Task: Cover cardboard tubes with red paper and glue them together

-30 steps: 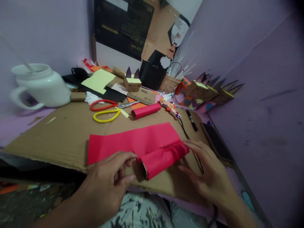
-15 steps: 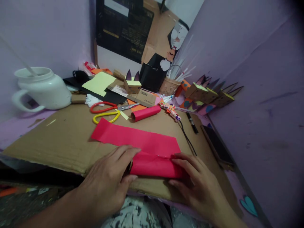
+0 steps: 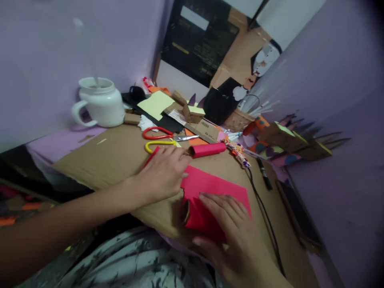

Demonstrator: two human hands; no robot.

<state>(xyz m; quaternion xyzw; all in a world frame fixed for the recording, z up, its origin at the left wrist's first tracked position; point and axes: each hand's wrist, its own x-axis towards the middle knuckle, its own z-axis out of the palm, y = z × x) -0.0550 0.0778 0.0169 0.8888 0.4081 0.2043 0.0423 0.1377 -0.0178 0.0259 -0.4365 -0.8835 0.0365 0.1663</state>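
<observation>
At eight o'clock, your half-curled left hand [image 3: 164,173] lies over the red paper sheet [image 3: 217,183]; its grip, I cannot tell. At six, the red-covered cardboard tube [image 3: 198,218] seems partly wrapped, sheet remaining; at three, the small red paper roll [image 3: 209,150] looks finished. At five, your spread right hand [image 3: 232,224] touches the tube.

A tabletop [image 3: 61,146], purple at its left side, is mostly covered by a brown cardboard sheet [image 3: 117,160]. On the cardboard, near the front, red paper [image 3: 220,183] curves over a tube [image 3: 186,213]. Behind lie red-and-yellow-handled scissors [image 3: 174,139] and a smaller red roll [image 3: 208,150]; rightward, a patterned, corded object [image 3: 238,154] and a black marker [image 3: 264,174].
</observation>
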